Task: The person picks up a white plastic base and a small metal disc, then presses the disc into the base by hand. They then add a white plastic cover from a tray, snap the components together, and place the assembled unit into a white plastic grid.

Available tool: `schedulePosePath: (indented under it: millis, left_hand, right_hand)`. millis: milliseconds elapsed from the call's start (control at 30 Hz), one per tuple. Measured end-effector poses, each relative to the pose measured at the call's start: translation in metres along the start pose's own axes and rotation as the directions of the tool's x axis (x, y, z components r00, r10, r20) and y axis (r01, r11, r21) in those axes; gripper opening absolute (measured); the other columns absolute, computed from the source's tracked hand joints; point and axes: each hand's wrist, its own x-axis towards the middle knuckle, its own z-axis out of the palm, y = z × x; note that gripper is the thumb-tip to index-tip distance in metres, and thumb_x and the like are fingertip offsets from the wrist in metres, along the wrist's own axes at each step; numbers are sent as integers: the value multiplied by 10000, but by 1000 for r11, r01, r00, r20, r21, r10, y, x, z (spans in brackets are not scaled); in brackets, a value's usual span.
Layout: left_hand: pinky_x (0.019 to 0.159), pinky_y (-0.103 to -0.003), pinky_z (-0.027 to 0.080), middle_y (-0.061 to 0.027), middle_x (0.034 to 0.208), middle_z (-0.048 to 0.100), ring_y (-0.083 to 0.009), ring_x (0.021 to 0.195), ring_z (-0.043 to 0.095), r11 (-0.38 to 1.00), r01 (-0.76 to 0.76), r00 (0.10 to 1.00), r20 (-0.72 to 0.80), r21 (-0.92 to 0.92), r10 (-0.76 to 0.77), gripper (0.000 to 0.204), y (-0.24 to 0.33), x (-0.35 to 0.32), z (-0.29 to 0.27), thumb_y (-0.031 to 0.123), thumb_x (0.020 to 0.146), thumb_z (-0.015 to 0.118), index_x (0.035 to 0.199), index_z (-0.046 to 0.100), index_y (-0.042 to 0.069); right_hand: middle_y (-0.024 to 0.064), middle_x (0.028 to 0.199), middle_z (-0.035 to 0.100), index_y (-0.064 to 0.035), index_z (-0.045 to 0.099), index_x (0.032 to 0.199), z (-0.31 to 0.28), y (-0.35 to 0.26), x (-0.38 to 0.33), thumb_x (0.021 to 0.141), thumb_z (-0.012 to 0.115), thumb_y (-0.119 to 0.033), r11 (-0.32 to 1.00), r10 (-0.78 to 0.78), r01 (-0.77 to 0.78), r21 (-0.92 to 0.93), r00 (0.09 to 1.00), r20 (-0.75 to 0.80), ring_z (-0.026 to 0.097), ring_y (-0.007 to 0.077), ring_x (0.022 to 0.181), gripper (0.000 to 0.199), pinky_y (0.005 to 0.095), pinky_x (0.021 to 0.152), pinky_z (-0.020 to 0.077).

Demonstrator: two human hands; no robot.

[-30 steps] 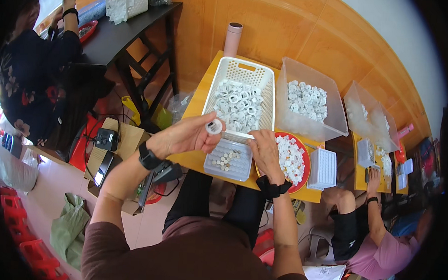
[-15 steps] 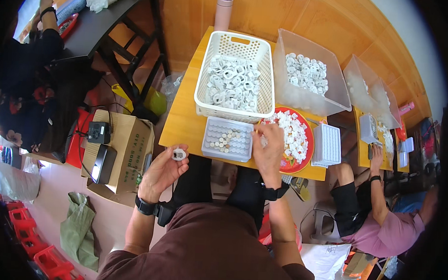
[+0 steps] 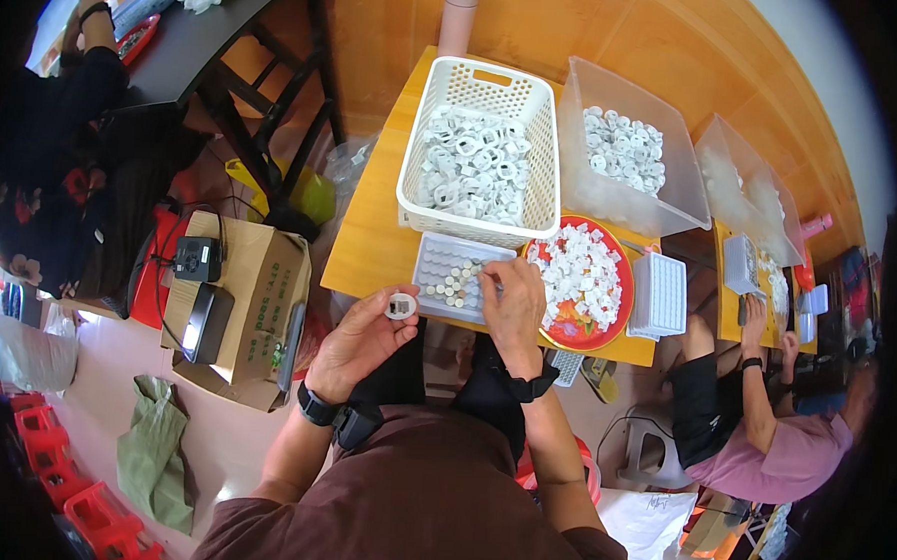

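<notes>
My left hand (image 3: 358, 344) pinches a round white plastic part (image 3: 400, 306) with a dark opening in its middle, just off the tray's near left corner. Over the right side of a pale compartment tray (image 3: 436, 247), my right hand (image 3: 514, 305) has its fingers drawn together and pointing down. Small round silvery pieces (image 3: 457, 277) lie in the tray beside those fingertips. What the right fingertips hold, if anything, is hidden. A red plate (image 3: 578, 338) heaped with small white plastic pieces (image 3: 584, 276) stands just right of that hand.
Behind the tray stands a white perforated basket (image 3: 479, 221) of white ring parts. A clear bin (image 3: 642, 214), a stack of white trays (image 3: 660, 294) and a pink bottle (image 3: 459, 22) share the table. A cardboard box (image 3: 257, 312) sits left; a co-worker (image 3: 762, 434) sits right.
My left hand has brought the round white part up and right, close to the tray. My right hand has shifted left from the plate's edge to over the tray.
</notes>
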Motion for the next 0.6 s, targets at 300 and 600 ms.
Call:
schedulePosePath:
  millis: [300,600]
  left_hand:
    - [830,-291,484,-132,1020,572,-190,905,581,997,74,997,11,22,-74,433,-9,12,15,257,883,564,1181,458,-39]
    - [798,-287,522,-101,1023,597,-180,909,604,987,62,998,-17,151,-60,319,-16,17,19,206,897,541,1137,517,-1]
  right_hand:
    - [106,745,561,-16,585,768,-2,-1,-3,692,600,66,978,5,-5,208,1000,-1,532,273,705,113,345,624,432]
    - [90,737,575,-24,574,769,-42,-50,-16,672,616,70,871,5,-26,490,999,44,546,233,669,141,303,598,441]
